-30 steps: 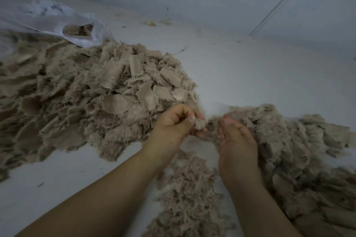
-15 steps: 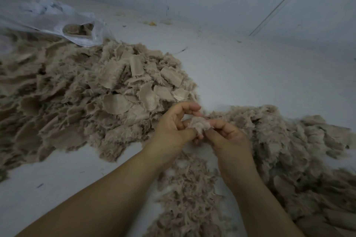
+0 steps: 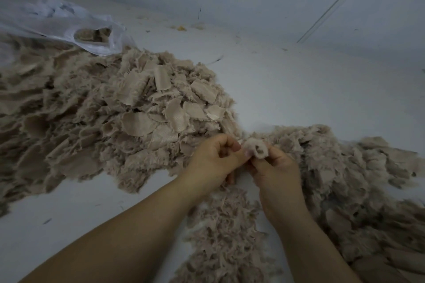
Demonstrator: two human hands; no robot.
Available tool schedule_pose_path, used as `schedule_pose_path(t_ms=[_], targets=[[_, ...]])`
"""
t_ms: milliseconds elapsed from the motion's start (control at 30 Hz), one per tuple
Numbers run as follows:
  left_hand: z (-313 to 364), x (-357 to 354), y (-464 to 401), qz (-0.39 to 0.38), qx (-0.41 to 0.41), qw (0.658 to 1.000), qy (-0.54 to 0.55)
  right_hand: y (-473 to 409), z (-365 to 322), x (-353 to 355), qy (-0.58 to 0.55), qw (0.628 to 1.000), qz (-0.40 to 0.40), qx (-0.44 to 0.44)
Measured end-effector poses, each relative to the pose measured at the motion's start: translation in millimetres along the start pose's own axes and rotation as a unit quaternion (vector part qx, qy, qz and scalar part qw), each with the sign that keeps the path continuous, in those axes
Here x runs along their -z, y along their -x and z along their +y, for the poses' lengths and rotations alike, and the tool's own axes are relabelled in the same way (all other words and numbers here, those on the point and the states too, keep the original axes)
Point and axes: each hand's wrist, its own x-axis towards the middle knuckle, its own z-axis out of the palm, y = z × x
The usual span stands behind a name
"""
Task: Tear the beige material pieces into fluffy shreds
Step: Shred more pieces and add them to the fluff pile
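Hands meet at centre: left hand (image 3: 217,158) and right hand (image 3: 273,167) both pinch one beige piece (image 3: 255,148) between fingertips, close together, likely to rip it. Shreds (image 3: 226,236) lie nearer, below them.

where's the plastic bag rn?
Head view, far left: the plastic bag lies on the white surface, at the back edge of the big left beige pile.

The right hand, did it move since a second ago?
Yes. The right hand slid left, away from the right-hand pile, to meet the left hand; both now pinch one beige piece.
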Motion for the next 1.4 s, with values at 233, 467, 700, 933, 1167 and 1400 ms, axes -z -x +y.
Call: schedule_pose_path(t_ms=[233,467,700,933,1167,1400], targets=[[7,4,-1,-0.06,0.013,0.994,0.09,-2,4,2,0.013,1.0,0.007,-0.004],[-1,4,1,-0.025,0.03,0.999,0.024,-1,5,1,0.024,0.999,0.031,-0.01],[2,1,2,0.001,0.027,0.997,0.067,-4,6,-2,0.018,0.999,0.031,0.004],[5,5,0,0.019,0.058,0.987,0.147,-8,6,-1,-0.025,0.997,0.059,-0.034],[0,0,1,0.018,0.027,0.998,0.06,-2,0,-3,0.011,0.999,0.045,-0.022],[2,6,-2,-0.059,0.049,0.997,0.028,-1,-3,-1,-0.037,0.996,0.076,-0.035]])
